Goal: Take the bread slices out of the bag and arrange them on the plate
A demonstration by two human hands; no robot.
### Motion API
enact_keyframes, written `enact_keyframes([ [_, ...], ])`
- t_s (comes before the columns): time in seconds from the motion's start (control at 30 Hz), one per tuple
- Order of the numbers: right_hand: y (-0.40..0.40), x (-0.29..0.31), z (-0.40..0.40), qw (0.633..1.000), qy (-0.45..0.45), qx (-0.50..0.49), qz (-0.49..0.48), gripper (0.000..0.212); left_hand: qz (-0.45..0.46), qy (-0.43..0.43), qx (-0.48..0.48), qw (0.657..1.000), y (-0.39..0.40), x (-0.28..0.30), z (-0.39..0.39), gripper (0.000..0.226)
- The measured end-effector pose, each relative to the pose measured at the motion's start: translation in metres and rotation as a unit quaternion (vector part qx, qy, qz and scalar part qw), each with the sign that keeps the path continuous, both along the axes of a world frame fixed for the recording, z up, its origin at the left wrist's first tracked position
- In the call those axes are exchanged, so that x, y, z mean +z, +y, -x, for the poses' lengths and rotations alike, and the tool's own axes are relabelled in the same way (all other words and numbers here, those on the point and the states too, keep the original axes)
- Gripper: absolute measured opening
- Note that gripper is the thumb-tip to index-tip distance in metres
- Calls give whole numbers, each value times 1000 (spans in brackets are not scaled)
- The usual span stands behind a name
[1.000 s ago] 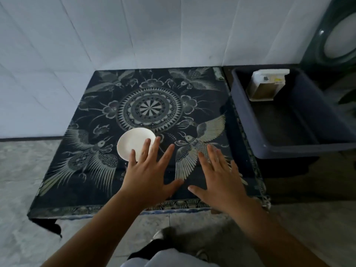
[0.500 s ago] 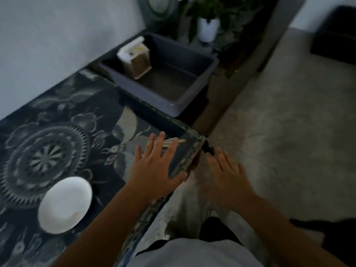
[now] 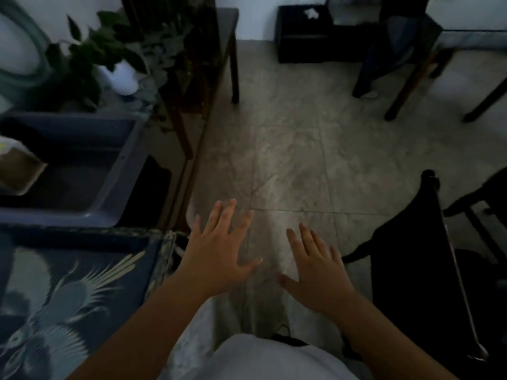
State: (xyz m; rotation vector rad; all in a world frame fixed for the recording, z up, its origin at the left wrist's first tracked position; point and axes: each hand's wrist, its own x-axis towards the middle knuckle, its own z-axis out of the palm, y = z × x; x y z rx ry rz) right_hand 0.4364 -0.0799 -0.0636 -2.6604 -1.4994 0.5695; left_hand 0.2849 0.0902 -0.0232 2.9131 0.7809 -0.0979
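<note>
- Fingers first: the left hand (image 3: 219,253) has its fingers (image 3: 229,215) spread wide, palm down, holding nothing. The right hand (image 3: 315,267) is the same, fingers (image 3: 307,237) fanned out and empty.
- Both hands hover over the tiled floor (image 3: 315,160), just right of the bench (image 3: 68,283) corner, touching nothing. My guess is they're held out flat like that only because the person is mid-turn, not reaching for anything.
- The bench with its dark patterned cloth sits at the near left. Beyond it is a grey tub (image 3: 104,171) with what looks like the bread bag (image 3: 16,171), a pale package with something brown inside, leaning at its left end and cut off by the frame edge. It's blurry, so I can't swear to the contents.
- The plate isn't in view at all right now.
- Further out: a potted plant (image 3: 115,50) far left, a dark chair (image 3: 411,256) near right, more dark furniture along the far wall.
- Versus a second ago: back then the view faced the bench square on, both hands hovered over the cloth and the white plate sat right by the left hand. Since then the view has swung hard to the right, the plate has slid out of frame, and the hands have gone from over the bench to over the floor. Fingers were spread then too, so no change there.
- Nothing is out of the bag yet, so the task has basically not started.
</note>
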Motion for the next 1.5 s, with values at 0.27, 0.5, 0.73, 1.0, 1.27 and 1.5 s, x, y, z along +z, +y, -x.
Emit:
enact_keyframes([
  [0.27,2,-9,-74,1000,-1,-15,-1,99,18,11,-7,1000,-5,-17,-69,93],
  [0.5,38,-16,-112,998,34,-43,41,98,40,32,-8,999,31,-31,-103,94],
  [0.73,108,-20,-153,996,45,-53,55,99,38,17,-38,998,108,-35,-165,92],
  [1.0,196,-7,-211,995,26,-96,15,99,15,4,-69,997,217,-18,-235,92],
  [1.27,243,-12,-264,995,39,-86,32,100,27,19,-53,998,262,-25,-281,93],
  [1.5,310,-15,-329,997,46,39,38,98,35,35,65,997,290,-32,-304,91],
])
